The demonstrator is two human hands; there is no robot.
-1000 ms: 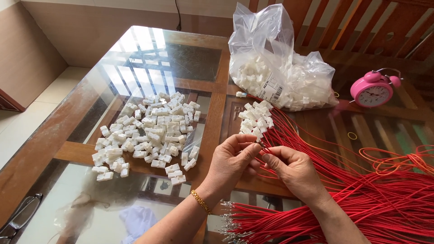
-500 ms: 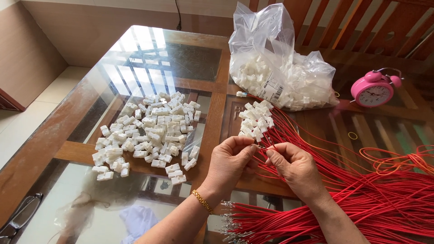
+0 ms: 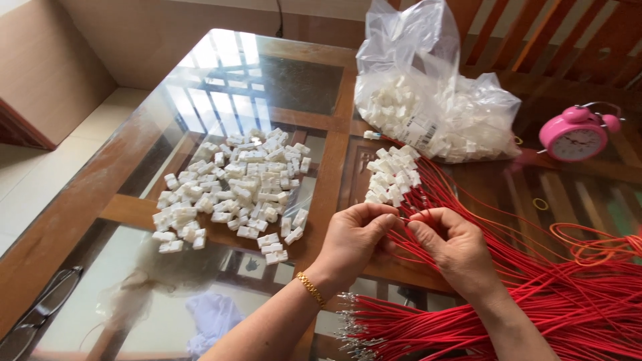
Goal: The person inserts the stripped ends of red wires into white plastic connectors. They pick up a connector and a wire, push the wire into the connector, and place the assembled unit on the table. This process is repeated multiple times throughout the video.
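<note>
two hands, one red wire

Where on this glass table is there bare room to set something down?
Bare glass lies at the far end of the table, beyond the loose pile of white connectors, and at the near left corner beside the eyeglasses. The right side is crowded: plastic bag, pink alarm clock, red wires, and both hands, left hand and right hand.
</note>
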